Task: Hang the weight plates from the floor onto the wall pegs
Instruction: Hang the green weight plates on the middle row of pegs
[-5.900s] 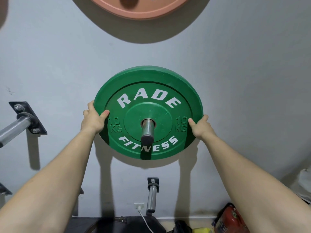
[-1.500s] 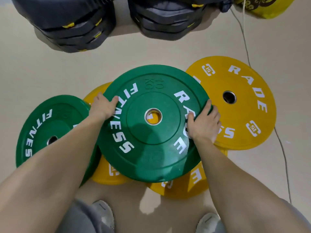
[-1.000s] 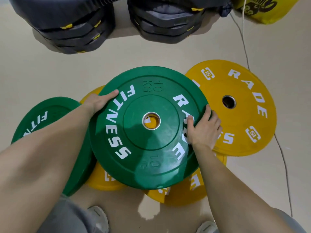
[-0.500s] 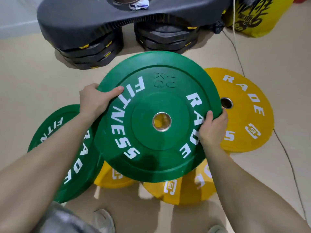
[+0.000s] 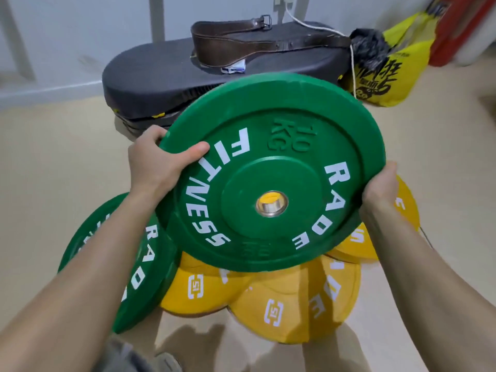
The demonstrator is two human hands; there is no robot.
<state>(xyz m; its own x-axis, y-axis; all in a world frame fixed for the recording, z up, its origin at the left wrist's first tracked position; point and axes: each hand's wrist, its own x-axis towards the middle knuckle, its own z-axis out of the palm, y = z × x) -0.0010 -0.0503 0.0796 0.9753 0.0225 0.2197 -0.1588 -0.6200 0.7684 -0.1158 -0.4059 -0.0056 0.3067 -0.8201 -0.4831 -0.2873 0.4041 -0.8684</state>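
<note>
A green 10 kg plate (image 5: pixel 271 146) with white RADE FITNESS lettering is lifted off the floor and tilted, its far edge raised. My left hand (image 5: pixel 158 162) grips its left rim, thumb on the face. My right hand (image 5: pixel 381 189) grips its right rim from beneath. Under it on the floor lie a second green plate (image 5: pixel 112 253) at the left and several yellow plates (image 5: pixel 281 302), overlapping one another. No wall peg is in view.
A black padded bench top (image 5: pixel 161 76) on stacked dark plates stands straight ahead near the wall, a brown leather belt (image 5: pixel 241 47) lying on it. A yellow bag (image 5: pixel 383 76) and a white cable sit at the right. My shoes show at the bottom edge.
After one green plate was hung on a peg, both hands took a second green plate from the floor pile and raised it; its far edge now tilts up as my view lifts toward the wall.
</note>
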